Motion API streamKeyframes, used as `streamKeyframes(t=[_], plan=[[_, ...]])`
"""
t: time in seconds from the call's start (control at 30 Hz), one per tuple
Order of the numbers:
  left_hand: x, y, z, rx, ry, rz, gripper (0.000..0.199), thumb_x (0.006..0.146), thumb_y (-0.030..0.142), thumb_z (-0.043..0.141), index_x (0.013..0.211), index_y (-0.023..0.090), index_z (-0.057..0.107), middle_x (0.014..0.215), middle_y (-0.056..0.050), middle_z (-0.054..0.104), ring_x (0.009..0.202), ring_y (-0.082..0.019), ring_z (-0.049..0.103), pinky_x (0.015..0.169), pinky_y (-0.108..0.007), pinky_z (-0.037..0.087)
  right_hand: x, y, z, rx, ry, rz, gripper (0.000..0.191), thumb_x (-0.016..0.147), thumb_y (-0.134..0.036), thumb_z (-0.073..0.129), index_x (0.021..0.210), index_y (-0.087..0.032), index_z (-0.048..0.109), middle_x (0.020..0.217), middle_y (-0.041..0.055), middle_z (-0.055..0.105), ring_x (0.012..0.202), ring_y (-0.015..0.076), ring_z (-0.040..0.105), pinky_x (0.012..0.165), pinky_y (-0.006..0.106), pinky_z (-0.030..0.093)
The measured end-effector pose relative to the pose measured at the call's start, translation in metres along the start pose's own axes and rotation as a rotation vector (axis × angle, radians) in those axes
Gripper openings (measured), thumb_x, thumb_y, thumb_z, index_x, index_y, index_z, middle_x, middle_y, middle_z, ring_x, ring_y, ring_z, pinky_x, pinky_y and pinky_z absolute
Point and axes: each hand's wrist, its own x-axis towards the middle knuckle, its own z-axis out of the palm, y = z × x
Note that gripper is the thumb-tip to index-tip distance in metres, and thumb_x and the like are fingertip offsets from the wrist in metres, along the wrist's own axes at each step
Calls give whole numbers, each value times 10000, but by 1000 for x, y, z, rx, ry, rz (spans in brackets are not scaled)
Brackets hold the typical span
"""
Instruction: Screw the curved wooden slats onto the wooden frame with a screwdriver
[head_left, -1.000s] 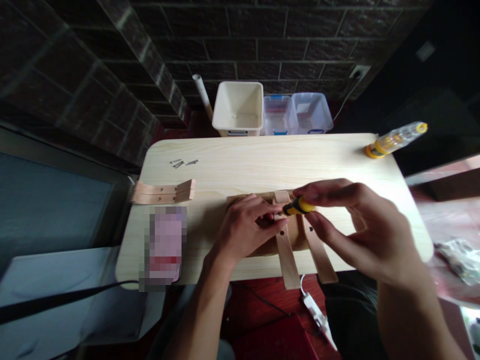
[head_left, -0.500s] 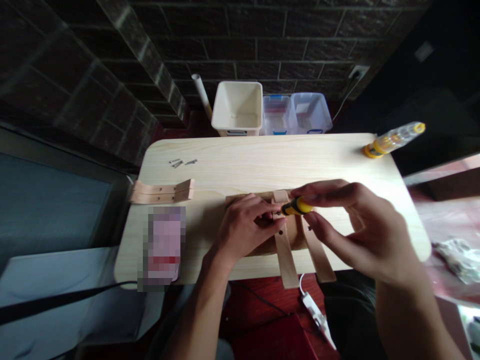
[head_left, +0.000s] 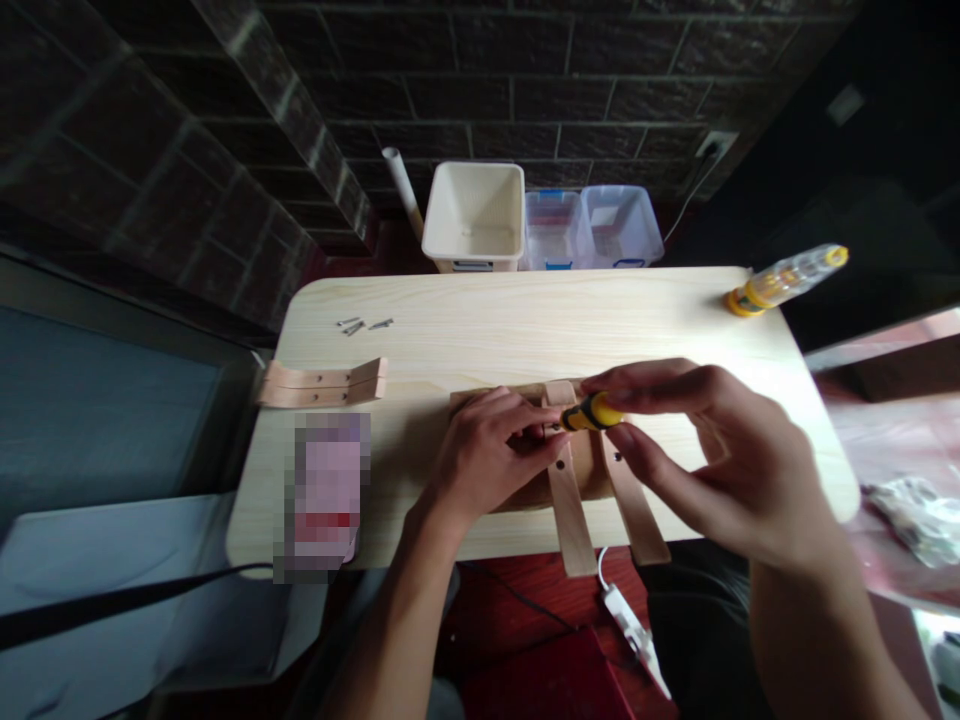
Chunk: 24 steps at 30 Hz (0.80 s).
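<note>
My right hand (head_left: 712,450) grips the rounded end of a yellow and black screwdriver (head_left: 596,411) between thumb and fingers. Its tip points left, toward a curved wooden strip (head_left: 570,515) that lies across a brown wooden board (head_left: 506,500). Over the board's left part rests my left hand (head_left: 499,440), its fingers drawn together around the screwdriver's tip; what they pinch there is hidden. Dark holes show in this strip and in a second wooden strip (head_left: 637,510) to its right. Both strips stick out past the table's near edge.
Several screws (head_left: 354,325) lie at the table's far left, above two curved wooden strips (head_left: 322,384). A pixelated pink item (head_left: 330,480) is at front left. A clear-topped yellow case (head_left: 784,282) stands far right. Beyond the table are a cream bin (head_left: 474,215) and clear boxes (head_left: 621,225).
Almost nothing differs: both hands and the screwdriver keep the same place, and the whole view has shifted very slightly.
</note>
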Motion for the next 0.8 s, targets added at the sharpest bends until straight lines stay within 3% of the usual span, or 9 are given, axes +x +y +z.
streamKeyframes(t=[0.8], plan=[[0,0,0,12,-10,0,73,935,238,799,1006,253,797,782,21,733,752,-170,666,735,-312,500,2,2,-1,-9,6,-27,396,908,-29,778,1226,-260,730,1264,50,799,1200,224,785,1024,363,662]])
